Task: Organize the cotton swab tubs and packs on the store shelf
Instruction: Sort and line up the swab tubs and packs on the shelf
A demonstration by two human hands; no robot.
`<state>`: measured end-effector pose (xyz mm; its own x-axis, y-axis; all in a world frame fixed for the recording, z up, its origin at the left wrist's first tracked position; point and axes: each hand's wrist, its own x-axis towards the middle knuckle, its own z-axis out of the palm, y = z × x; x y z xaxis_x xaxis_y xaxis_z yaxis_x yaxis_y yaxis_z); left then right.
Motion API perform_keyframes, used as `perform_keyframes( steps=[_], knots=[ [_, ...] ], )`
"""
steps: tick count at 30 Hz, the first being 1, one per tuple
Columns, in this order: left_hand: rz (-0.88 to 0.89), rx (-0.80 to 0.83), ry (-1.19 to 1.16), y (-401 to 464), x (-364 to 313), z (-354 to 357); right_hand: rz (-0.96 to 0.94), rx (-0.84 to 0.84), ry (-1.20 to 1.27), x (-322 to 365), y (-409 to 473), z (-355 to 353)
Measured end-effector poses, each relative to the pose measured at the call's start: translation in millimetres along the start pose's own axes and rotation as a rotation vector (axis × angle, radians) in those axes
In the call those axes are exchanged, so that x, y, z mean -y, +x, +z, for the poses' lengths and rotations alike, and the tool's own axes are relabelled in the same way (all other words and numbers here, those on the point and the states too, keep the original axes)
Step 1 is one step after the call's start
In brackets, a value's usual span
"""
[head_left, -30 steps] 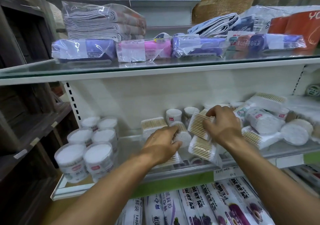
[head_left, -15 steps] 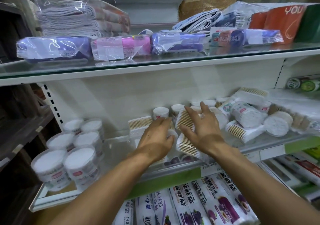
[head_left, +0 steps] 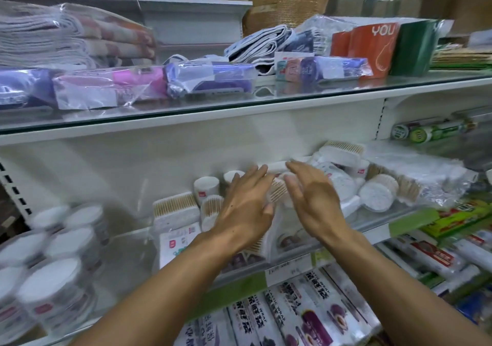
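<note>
Shelving (head_left: 372, 228) is holding tubs (head_left: 66, 239) lined up at left, while packs (head_left: 346, 180) are lying jumbled at right, so much is remaining. Left hand (head_left: 246, 207) and right hand (head_left: 310, 199) are hovering flat-fingered, gripping nothing.

**Cotton swab stock on middle shelf**

Round clear tubs (head_left: 50, 287) clustered upright at left end of glass shelf (head_left: 127, 260), white swab tips up. Rectangular swab packs (head_left: 174, 208) lying mid-shelf, wooden stick ends showing. Small white tubs (head_left: 206, 187) upright behind. More packs and tubs (head_left: 378, 192) heaped untidily at right
</note>
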<state>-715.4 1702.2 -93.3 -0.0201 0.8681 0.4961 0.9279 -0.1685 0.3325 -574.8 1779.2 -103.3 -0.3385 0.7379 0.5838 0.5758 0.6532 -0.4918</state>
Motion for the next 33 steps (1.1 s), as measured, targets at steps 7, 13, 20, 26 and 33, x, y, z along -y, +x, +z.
perform_keyframes(
  steps=[7,13,20,26,33],
  knots=[
    [0.028,0.051,-0.02,24,-23,16,0.265,-0.038,-0.383,-52,23,-47],
    [0.028,0.081,-0.011,31,-31,22,0.353,0.139,-0.497,-61,20,-45],
    [0.009,0.122,0.017,35,-32,21,0.37,0.153,-0.325,-62,18,-35],
    [0.0,0.094,-0.054,39,-33,22,0.27,0.059,-0.089,-46,14,-43],
    [0.001,0.032,-0.178,36,-30,0,0.048,0.012,0.147,-13,13,-52]
  ],
)
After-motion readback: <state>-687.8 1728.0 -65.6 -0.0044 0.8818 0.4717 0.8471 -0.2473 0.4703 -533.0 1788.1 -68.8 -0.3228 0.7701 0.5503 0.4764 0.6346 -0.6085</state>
